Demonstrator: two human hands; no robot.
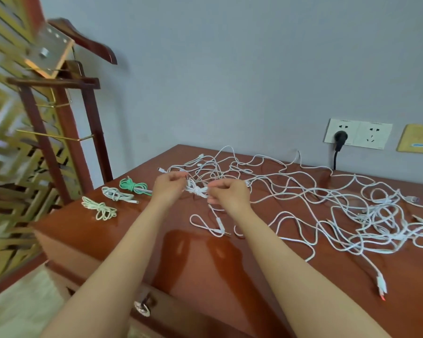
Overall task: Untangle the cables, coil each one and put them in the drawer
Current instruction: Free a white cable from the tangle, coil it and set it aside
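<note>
Looking down in the head view, the person is working over a glossy reddish-brown wooden cabinet top (193,259). The left hand (170,185) and the right hand (230,192) are pinching opposite ends of a small bundled white cable (197,190) near the middle of the surface. Their fingers are curling in on it, though which fingertips are touching it is hard to tell.

Three wound coils are lying along the left edge: a mint-green coiled cable (132,185), a pale grey-white coiled cable (115,193), and a cream coiled cable (100,209) nearest the front left corner. A large tangle of loose white cables (381,215) is sprawling from the back edge across to the right edge.

By my judgement the task is sitting well short of halfway. Three coils are done, a fourth is being wound, and most of the cable is waiting. Nothing is going into the drawer (176,311) yet, which appears closed below the front edge.

Print on the white wall socket panel (357,134) is showing too small to read, and no brand is showing anywhere.
</note>
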